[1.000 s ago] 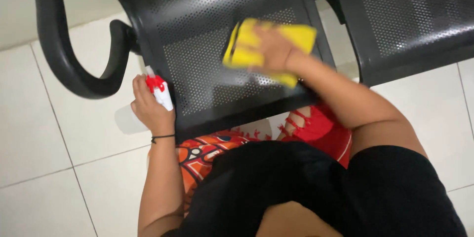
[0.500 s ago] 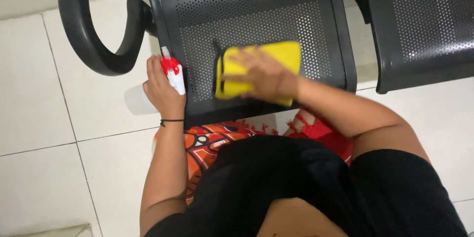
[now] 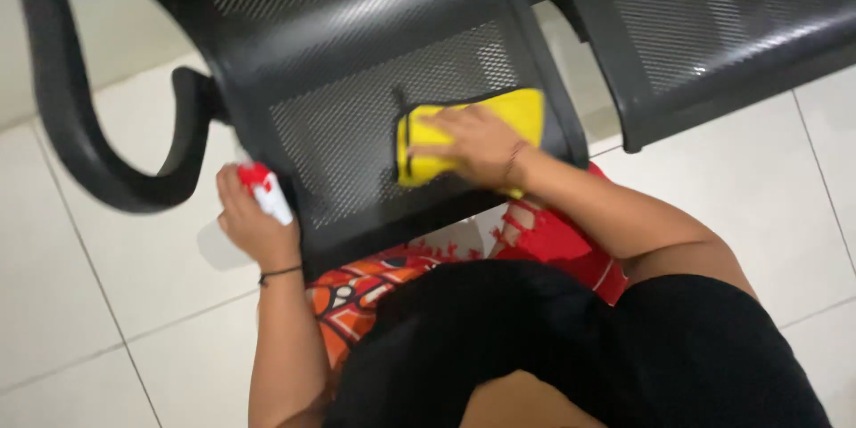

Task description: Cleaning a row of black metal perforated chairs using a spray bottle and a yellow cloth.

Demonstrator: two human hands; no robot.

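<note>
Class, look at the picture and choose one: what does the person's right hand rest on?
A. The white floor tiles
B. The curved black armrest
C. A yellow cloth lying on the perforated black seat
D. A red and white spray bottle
C: the right hand lies flat on the yellow cloth, which is spread on the perforated black seat, while the left hand holds the red and white spray bottle.

Floor (image 3: 107,303): large white glossy tiles w/ thin grey grout lines. Black perforated-metal seat (image 3: 357,107) w/ curved black armrest (image 3: 80,143) on its left; second matching seat (image 3: 713,27) just beside it, top right. Soft light glints off both seats' mesh.
</note>
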